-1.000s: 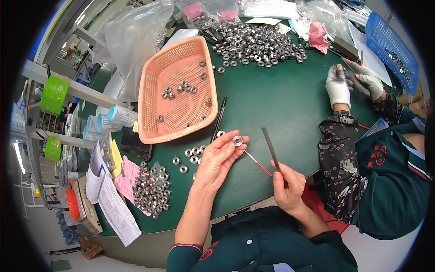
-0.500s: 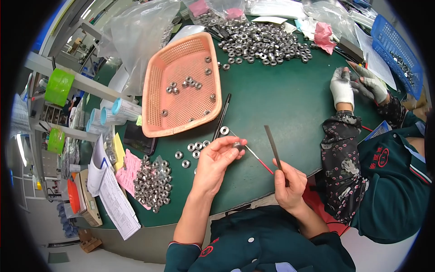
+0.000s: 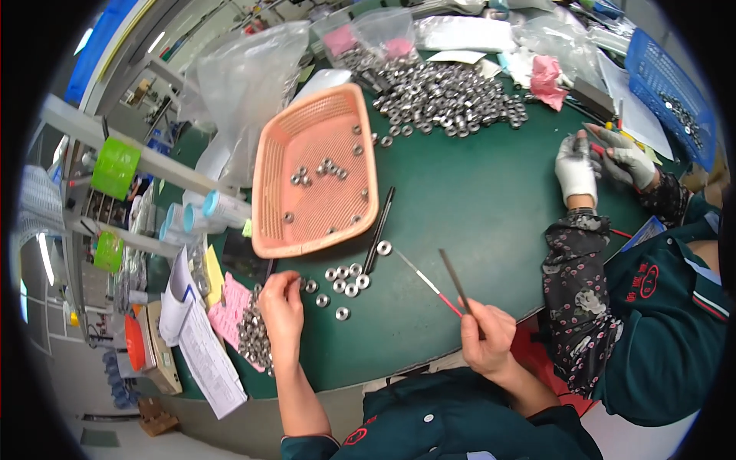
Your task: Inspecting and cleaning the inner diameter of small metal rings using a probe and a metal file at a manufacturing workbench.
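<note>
My left hand (image 3: 282,307) is over the upper edge of a pile of small metal rings (image 3: 253,337) on the left of the table. Its fingertips are pinched together; what they hold, if anything, is hidden. A few loose rings (image 3: 343,313) lie just right of it. In my right hand (image 3: 488,335) is a thin, flat, dark file (image 3: 452,277), tilted with its end pointing up and away. Beside that file, a slim tool with a red handle (image 3: 445,300) lies on the green table, its thin tip near a single ring (image 3: 384,248).
An orange plastic basket (image 3: 264,176) with several rings stands beyond my left hand. A large heap of rings (image 3: 452,100) lies at the back. A black pen-like rod (image 3: 381,230) rests beside the basket. On the right, a co-worker's gloved hands (image 3: 576,172) hold something small.
My left hand has moved left, from holding a ring before the file to the pile. My right hand still holds the file. The view has shifted slightly.
</note>
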The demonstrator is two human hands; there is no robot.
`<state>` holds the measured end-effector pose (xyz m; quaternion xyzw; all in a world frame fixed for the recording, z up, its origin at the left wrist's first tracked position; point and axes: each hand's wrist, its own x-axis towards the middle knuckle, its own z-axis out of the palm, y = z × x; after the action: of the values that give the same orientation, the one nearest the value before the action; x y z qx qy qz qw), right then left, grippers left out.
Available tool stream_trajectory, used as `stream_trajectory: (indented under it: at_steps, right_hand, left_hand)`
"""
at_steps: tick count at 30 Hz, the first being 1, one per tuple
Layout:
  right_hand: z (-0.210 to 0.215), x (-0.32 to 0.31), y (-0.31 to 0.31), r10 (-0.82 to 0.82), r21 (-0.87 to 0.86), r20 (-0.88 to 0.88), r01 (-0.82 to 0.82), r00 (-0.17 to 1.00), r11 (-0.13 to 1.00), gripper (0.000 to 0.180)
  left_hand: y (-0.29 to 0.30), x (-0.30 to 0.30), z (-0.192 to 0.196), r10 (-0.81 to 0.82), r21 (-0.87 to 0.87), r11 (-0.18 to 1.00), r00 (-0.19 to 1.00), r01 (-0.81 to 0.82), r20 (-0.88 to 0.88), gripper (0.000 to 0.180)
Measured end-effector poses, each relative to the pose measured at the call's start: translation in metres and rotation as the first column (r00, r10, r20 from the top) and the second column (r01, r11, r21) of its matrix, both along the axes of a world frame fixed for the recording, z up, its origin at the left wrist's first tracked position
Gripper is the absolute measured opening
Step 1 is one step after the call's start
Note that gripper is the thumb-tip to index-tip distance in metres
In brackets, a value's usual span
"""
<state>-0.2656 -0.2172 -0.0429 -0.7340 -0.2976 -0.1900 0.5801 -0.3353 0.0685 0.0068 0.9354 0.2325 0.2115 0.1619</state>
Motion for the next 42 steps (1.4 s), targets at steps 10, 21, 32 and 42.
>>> stream_trajectory:
  at_steps: [10,21,32,42]
  right_hand:
    - [-0.002,0.001,-0.008,-0.004,0.079,0.008,0.003,1.0,0.997,0.02]
    - [0.0,0.002,-0.008,-0.016,0.13,-0.034,0.021,0.999,0.991,0.019]
    - [-0.003,0.005,-0.011,-0.014,0.085,-0.033,0.016,0.999,0.996,0.02]
    - [-0.001,0.008,-0.012,0.021,0.069,-0.046,-0.018,0.999,0.997,0.019]
  left_hand:
    - [-0.068,0.043,0.102,-0.219,0.248,0.949,0.972,0.192,0.085,0.007]
    - [-0.057,0.309,0.024,-0.648,0.273,0.649,0.704,0.71,-0.291,0.012]
    - [-0.083,0.342,-0.001,-0.618,0.103,0.748,0.745,0.656,-0.252,0.019]
    - [-0.086,0.334,-0.01,-0.649,0.175,0.733,0.753,0.658,-0.109,0.021]
